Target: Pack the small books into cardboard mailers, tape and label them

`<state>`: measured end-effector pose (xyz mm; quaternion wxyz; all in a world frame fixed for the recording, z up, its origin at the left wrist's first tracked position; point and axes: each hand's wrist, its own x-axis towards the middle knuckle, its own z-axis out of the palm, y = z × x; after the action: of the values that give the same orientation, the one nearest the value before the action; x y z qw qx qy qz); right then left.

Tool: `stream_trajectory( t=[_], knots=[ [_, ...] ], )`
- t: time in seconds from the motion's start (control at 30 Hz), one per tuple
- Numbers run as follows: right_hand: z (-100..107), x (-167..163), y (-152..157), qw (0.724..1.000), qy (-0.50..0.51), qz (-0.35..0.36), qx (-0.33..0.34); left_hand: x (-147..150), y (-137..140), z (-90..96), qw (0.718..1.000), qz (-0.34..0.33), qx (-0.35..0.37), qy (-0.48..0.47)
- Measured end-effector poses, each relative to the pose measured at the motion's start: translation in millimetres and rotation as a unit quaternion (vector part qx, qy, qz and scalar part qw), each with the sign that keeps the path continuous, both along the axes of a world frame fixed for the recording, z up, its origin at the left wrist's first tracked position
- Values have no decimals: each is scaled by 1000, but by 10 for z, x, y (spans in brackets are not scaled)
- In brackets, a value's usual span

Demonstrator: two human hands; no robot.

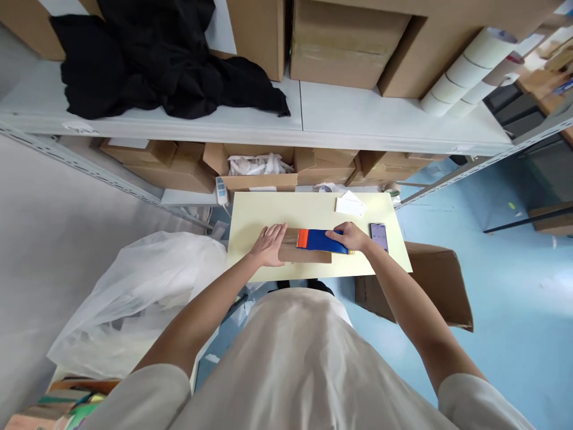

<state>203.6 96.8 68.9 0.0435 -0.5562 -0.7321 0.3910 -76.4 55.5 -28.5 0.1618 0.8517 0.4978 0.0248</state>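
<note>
A long brown cardboard box [308, 256] lies on the pale yellow table [250, 206] in front of me. Around its left end is my left hand [270, 245], fingers stretched along the far side and thumb toward the near side. My right hand [352, 236] is closed on the right part of a flat blue package [323, 240] with an orange end, thumb on top. The package lies over the cardboard box; whether it rests on it or is partly inside, I cannot tell. To the right of my right hand lies a phone [378, 236].
White cards [350, 204] lie at the table's back. Behind stands a shelf [268, 122] with cartons, black cloth [170, 65] and tape rolls [470, 68]. An open carton [430, 286] is on the floor at right; plastic wrapping [147, 286] fills the left.
</note>
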Motion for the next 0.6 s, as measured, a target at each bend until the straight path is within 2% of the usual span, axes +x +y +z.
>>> stream_trajectory(
  t=[0.13,0.27,0.37,0.47,0.6],
  knots=[
    [45,185,38,1000,-24,-1,-10,-37,-4,34,1000,-2,-5,22],
    [0,764,95,998,-61,-4,-22,-11,2,104,999,2,-3,37],
    [-175,1133,132,995,-72,-17,-63,-8,14,145,999,-5,-2,46],
    [-407,1220,161,995,-61,-24,-81,-34,26,176,998,2,1,66],
    [-598,1121,230,997,-34,-20,-73,92,33,194,995,22,0,93]
  ],
)
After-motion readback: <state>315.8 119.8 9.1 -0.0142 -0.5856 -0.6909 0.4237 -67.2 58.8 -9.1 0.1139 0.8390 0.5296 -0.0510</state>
